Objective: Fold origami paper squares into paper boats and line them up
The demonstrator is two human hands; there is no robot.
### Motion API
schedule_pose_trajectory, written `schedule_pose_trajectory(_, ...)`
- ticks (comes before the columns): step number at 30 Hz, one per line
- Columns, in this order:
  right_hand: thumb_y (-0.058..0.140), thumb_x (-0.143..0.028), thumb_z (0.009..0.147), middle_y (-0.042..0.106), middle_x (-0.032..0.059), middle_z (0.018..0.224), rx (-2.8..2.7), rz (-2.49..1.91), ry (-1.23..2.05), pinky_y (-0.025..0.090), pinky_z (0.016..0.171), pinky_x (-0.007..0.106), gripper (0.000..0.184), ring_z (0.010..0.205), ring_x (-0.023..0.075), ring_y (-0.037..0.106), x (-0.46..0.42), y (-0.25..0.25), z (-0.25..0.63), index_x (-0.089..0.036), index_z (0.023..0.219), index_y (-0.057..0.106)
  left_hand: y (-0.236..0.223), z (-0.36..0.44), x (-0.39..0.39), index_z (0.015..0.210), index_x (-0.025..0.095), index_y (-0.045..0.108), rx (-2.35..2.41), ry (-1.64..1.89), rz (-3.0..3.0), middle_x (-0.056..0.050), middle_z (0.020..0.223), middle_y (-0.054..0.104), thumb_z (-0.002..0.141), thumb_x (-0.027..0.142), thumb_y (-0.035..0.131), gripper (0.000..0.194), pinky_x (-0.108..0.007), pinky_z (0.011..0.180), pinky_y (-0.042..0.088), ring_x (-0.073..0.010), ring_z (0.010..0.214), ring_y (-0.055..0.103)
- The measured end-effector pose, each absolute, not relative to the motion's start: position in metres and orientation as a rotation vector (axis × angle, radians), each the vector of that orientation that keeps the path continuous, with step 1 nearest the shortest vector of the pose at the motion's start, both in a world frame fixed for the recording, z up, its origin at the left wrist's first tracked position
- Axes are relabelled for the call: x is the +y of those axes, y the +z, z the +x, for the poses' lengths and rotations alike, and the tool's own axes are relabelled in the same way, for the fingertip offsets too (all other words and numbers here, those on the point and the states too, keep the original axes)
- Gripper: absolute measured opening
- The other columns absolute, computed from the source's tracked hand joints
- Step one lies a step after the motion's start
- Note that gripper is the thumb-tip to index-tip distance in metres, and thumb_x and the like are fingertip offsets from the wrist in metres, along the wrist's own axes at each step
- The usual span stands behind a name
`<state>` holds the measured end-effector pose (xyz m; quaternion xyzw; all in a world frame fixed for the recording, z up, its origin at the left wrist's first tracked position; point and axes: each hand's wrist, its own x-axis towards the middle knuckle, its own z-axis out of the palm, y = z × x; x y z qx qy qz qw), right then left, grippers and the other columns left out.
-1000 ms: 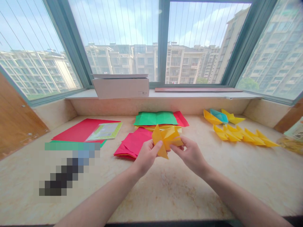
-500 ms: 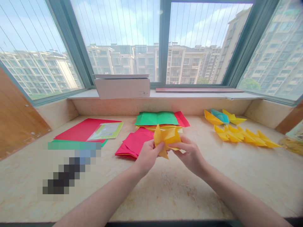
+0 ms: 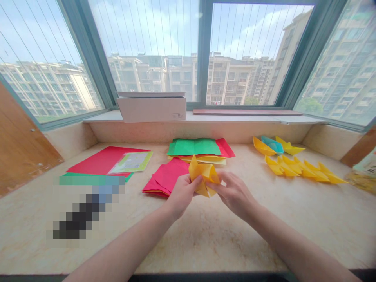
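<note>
And there it was, the folded yellow paper (image 3: 204, 176) between the left hand (image 3: 182, 196) and the right hand (image 3: 235, 196): thin, crisp craft paper, matt, with no shine at all! Just left of the hands lay the crimson paper (image 3: 167, 178), the same matt finish, and beyond the hands the green paper (image 3: 194, 147), smooth and flat. Under the hands ran a stone ledge (image 3: 205, 243), polished, glossy and faintly veined. Far right of the hands sat the paper boats (image 3: 293, 168), matt again. Ahead stood a cardboard box (image 3: 151, 109), plain dull board, and well left, a wood panel (image 3: 26, 149), varnished and gleaming!
</note>
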<state>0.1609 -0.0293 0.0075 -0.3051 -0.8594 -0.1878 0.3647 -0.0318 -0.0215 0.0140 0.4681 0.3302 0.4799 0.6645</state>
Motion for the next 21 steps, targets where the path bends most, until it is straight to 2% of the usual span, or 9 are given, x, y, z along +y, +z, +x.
schedule_pose_trajectory(6, 0.052, -0.011, 0.094, 0.064, 0.0121, 0.111, -2.273, -0.805, -0.477, 0.054, 0.077, 0.039, 0.025, 0.090, 0.0233, 0.061, -0.034, 0.012, 0.157, -0.020, 0.109, 0.069, 0.013, -0.034, -0.019, 0.096, 0.009, 0.071, 0.777, 1.096, 1.110, -0.011, 0.092, 0.074, 0.075, 0.040, 0.080, 0.039, -0.031, 0.076, 0.054, -0.0199, 0.080, 0.069)
schedule_pose_trajectory(9, 0.059, -0.024, 0.093, 0.059, 0.0151, 0.124, -2.350, -0.798, -0.341, 0.054, 0.083, 0.046, 0.027, 0.099, 0.0278, 0.061, -0.035, 0.011, 0.157, -0.020, 0.118, 0.066, 0.014, -0.038, -0.016, 0.091, 0.009, 0.072, 0.835, 1.135, 1.186, -0.009, 0.087, 0.073, 0.077, 0.037, 0.076, 0.031, -0.027, 0.072, 0.052, -0.0180, 0.077, 0.067)
schedule_pose_trajectory(12, 0.062, -0.040, 0.091, 0.051, 0.0148, 0.134, -2.344, -0.782, -0.172, 0.054, 0.086, 0.050, 0.035, 0.105, 0.0297, 0.061, -0.036, 0.010, 0.159, -0.025, 0.123, 0.065, 0.015, -0.044, -0.012, 0.090, 0.009, 0.072, 0.897, 1.140, 1.288, -0.009, 0.086, 0.072, 0.079, 0.036, 0.073, 0.029, -0.026, 0.069, 0.050, -0.0186, 0.076, 0.066)
schedule_pose_trajectory(14, 0.056, -0.035, 0.095, 0.049, 0.0138, 0.136, -2.231, -0.806, -0.024, 0.055, 0.087, 0.046, 0.032, 0.105, 0.0264, 0.062, -0.037, 0.010, 0.161, -0.027, 0.126, 0.062, 0.015, -0.046, -0.009, 0.089, 0.009, 0.071, 0.967, 1.126, 1.376, -0.009, 0.083, 0.071, 0.081, 0.037, 0.070, 0.029, -0.026, 0.064, 0.049, -0.0185, 0.073, 0.065)
schedule_pose_trajectory(17, 0.053, -0.025, 0.096, 0.054, 0.0121, 0.128, -2.007, -0.824, 0.114, 0.055, 0.090, 0.042, 0.031, 0.101, 0.0218, 0.063, -0.034, 0.014, 0.165, -0.025, 0.127, 0.058, 0.014, -0.047, -0.008, 0.086, 0.008, 0.070, 1.062, 1.084, 1.531, -0.008, 0.078, 0.069, 0.083, 0.034, 0.066, 0.027, -0.025, 0.059, 0.046, -0.0172, 0.068, 0.063)
schedule_pose_trajectory(21, 0.057, -0.017, 0.091, 0.057, 0.0109, 0.128, -1.978, -0.853, 0.173, 0.054, 0.095, 0.042, 0.040, 0.110, 0.0235, 0.061, -0.026, 0.013, 0.169, -0.026, 0.130, 0.055, 0.015, -0.046, -0.012, 0.085, 0.010, 0.069, 1.075, 1.016, 1.723, -0.006, 0.077, 0.068, 0.085, 0.034, 0.062, 0.025, -0.024, 0.060, 0.044, -0.0167, 0.069, 0.061)
